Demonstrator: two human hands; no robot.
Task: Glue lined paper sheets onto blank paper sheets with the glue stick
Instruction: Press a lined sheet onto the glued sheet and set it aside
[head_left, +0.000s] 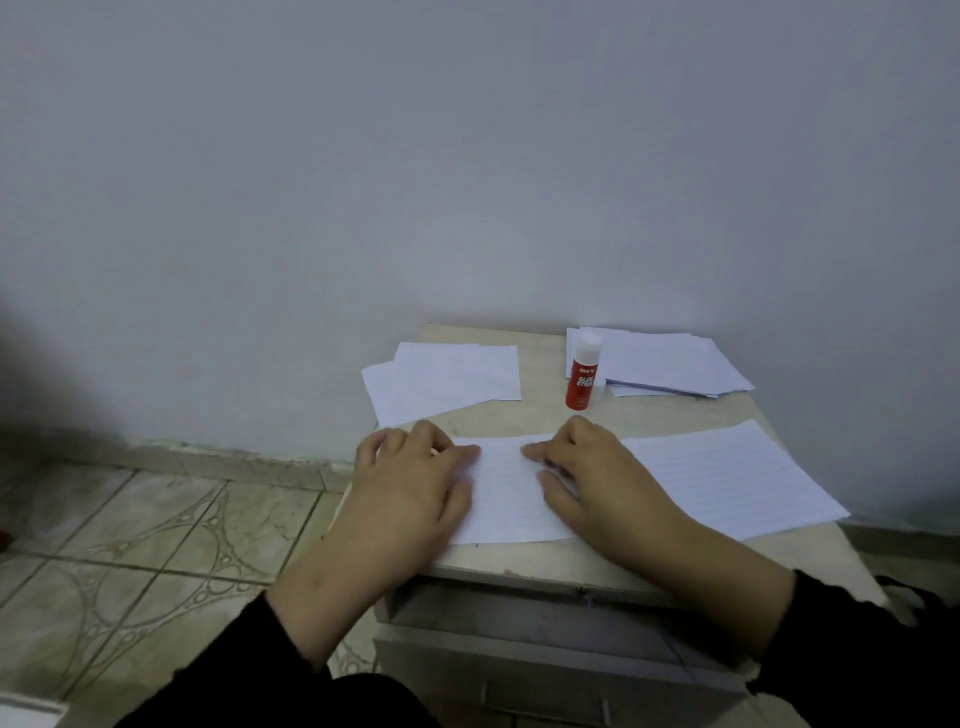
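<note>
- Both black sleeves (857, 649) come in from the near edge, and my hands lie flat on the lined sheet (506, 493) at the near side of the bench (540, 415).
- Left hand (415, 483) rests palm down over the sheet's left edge, fingers straight and relaxed, gripping nothing; right hand (597, 478) does the same on its right part, fingertips pointing toward the middle.
- By my judgement this is the pressing step: the lined sheet seems already laid on its backing, and I am smoothing it so the glue takes. I cannot see the blank sheet under it, so whether the edges line up is hidden.
- Next move, as I judge it, calls for sweeping outward from the middle to the edges so no bubble or crease stays, then setting the pair aside and reaching for the glue.
- That sheet looks white with faint ruling, lying flat, its near edge close to the bench's near rim.
- Just right of it, touching or slightly under my right hand, lies a second lined sheet (737, 478), angled.
- Farther off, the glue stick (584, 371) stands upright, red body, white cap on.
- Right of the stick, against the wall (467, 156), sits a stack of white sheets (670, 364); far left, a few loose white sheets (441, 382) overlap, one overhanging the bench's left edge.
</note>
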